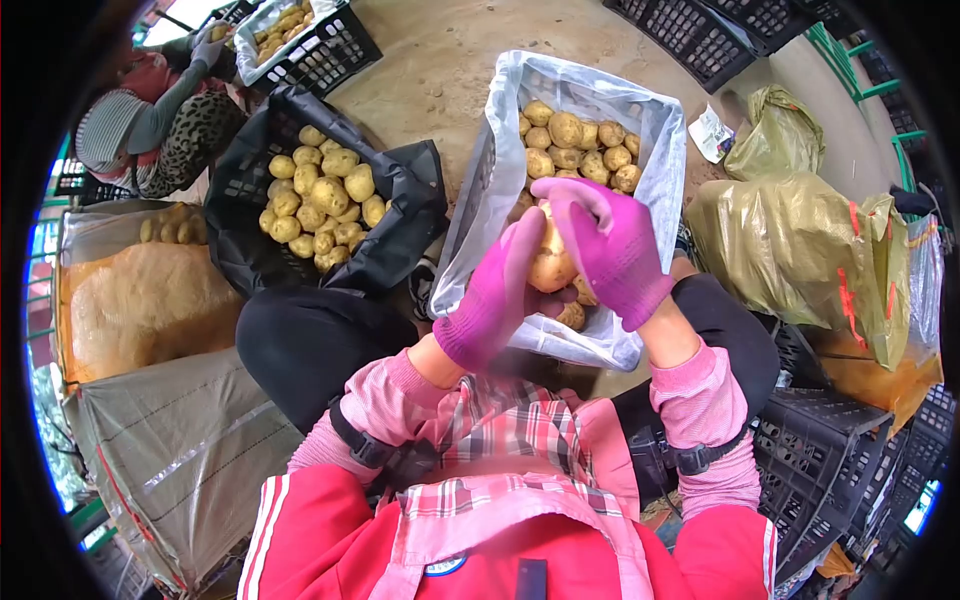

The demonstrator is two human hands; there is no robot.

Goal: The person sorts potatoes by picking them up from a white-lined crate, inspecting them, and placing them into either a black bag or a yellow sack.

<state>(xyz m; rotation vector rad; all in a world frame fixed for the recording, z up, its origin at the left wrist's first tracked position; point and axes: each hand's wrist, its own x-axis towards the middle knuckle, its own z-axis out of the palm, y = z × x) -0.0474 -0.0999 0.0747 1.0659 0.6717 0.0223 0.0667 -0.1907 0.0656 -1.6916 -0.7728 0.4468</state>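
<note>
A large pale potato [552, 262] is held between my two hands, above the near part of a crate lined with white cloth [648, 150]. My left hand [492, 290], in a magenta glove, is closed on the potato's left side. From the right and above, my right hand [612, 240], gloved alike, grips the same potato. Below and beyond them, more potatoes [577, 150] lie in the white-lined crate. To the left stands a black-lined crate [415, 185] with several yellowish potatoes [318, 200] in it. My fingers partly hide the held potato.
At upper left another person [165, 120] in grey gloves works near a crate of potatoes [310, 60]. Full sacks [150, 300] stand at left; yellowish bags [790, 240] lie at right. Black crates [820, 440] are stacked at right, others [690, 40] at the back.
</note>
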